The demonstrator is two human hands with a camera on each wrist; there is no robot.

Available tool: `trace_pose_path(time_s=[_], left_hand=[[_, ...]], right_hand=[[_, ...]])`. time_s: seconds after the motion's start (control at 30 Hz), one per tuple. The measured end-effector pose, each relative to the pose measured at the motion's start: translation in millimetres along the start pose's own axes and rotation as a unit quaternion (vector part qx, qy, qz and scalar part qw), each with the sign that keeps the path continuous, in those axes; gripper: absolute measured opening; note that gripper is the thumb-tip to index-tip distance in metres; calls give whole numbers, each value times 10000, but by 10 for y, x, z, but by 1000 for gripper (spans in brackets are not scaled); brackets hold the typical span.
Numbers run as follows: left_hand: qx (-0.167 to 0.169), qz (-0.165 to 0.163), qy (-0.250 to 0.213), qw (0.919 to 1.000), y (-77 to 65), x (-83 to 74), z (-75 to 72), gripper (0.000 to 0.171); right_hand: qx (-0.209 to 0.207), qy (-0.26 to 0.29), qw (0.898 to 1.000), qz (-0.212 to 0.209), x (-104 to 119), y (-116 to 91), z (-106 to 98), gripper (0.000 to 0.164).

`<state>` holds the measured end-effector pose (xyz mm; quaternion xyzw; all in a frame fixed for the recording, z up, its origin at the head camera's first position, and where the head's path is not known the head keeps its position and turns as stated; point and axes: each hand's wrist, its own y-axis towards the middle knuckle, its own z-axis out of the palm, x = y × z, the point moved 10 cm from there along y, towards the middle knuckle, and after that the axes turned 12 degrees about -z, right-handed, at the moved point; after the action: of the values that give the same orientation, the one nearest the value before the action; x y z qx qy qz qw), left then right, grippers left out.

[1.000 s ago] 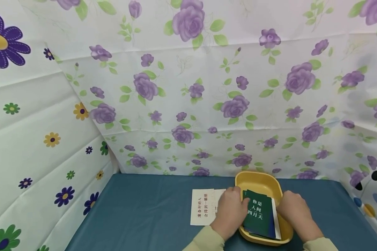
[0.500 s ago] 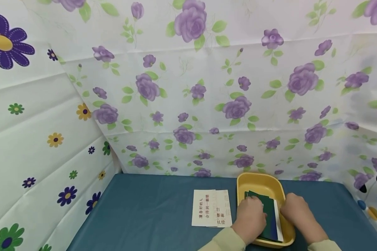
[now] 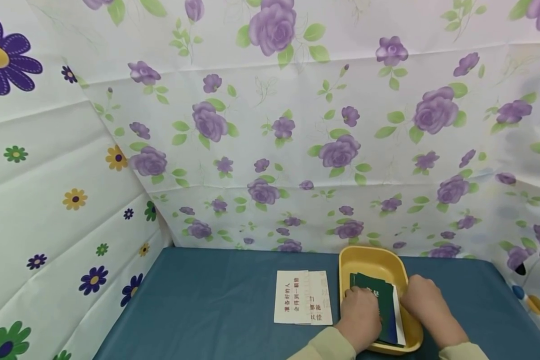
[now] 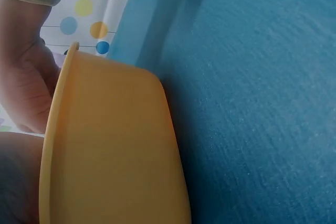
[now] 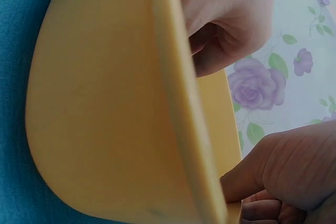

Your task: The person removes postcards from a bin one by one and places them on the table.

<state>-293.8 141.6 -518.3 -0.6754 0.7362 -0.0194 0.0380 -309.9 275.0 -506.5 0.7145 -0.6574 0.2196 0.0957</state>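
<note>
A yellow plastic basin (image 3: 372, 261) stands on the blue-covered table, holding a stack of dark green cards (image 3: 389, 305) with white printing. A blue and a white edge show at the stack's right side. My left hand (image 3: 361, 316) reaches over the left part of the stack with its fingers curled downward; its fingertips are hidden, so I cannot tell whether they pinch a card. At the basin's right side, my right hand (image 3: 425, 302) grips the rim, thumb and fingers pinching it in the right wrist view (image 5: 286, 174).
Left of the basin, white cards (image 3: 292, 298) with printed characters lie overlapping on the blue table cover (image 3: 216, 300). A floral curtain (image 3: 261, 150) rises behind the table, and more patterned sheets (image 3: 54, 165) close off the sides.
My left hand has moved right from the basin's left side onto the green cards, covering most of their writing and uncovering more of the white cards. The right hand still grips the rim.
</note>
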Motion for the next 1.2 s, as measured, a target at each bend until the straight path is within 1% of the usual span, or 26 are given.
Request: trace_pose_path(time_s=[0.17, 0.27, 0.33, 0.43, 0.47, 0.57, 0.67, 0.83, 0.9, 1.03, 1.13, 1.2], left_hand=[[-39, -223, 78, 9997, 4, 39, 4, 65], [-102, -386, 12, 9992, -2, 63, -8, 68], [-190, -416, -42, 9989, -3, 70, -26, 67], [-323, -348, -179, 9987, -6, 71, -65, 65], [-358, -304, -291, 9985, -8, 73, -79, 63], [-325, -220, -817, 9959, -18, 97, -112, 56], [-285, -169, -1402, 9896, -39, 133, -152, 50], [-502, 42, -1756, 9832, -70, 191, -271, 41], [-538, 135, -1879, 9806, -82, 224, -318, 35], [-398, 199, -2308, 9720, -116, 298, -374, 20], [-332, 189, -2559, 9660, -154, 344, -400, 14], [-351, 166, -2620, 9643, -181, 374, -418, 13]], right_hand=[[-131, -53, 9999, -30, 38, -6, -29, 17], [-122, -22, 9999, 59, 39, -16, -23, 17], [-89, 4, 9999, 133, 32, -22, -14, 16], [-61, 20, 9998, 213, 24, -27, -3, 14], [-53, 18, 9997, 224, 22, -28, -1, 14], [-72, -14, 9997, 230, 21, -33, 1, 15], [-81, -14, 9997, 244, 16, -40, 3, 16], [-95, -30, 9996, 254, 22, -42, -3, 13], [-110, -71, 9997, 229, 27, -36, -7, 12], [-91, -130, 9996, 214, 21, -23, -5, 14], [-49, -121, 9997, 215, 23, -20, -4, 18], [-46, -102, 9997, 220, 25, -22, -2, 17]])
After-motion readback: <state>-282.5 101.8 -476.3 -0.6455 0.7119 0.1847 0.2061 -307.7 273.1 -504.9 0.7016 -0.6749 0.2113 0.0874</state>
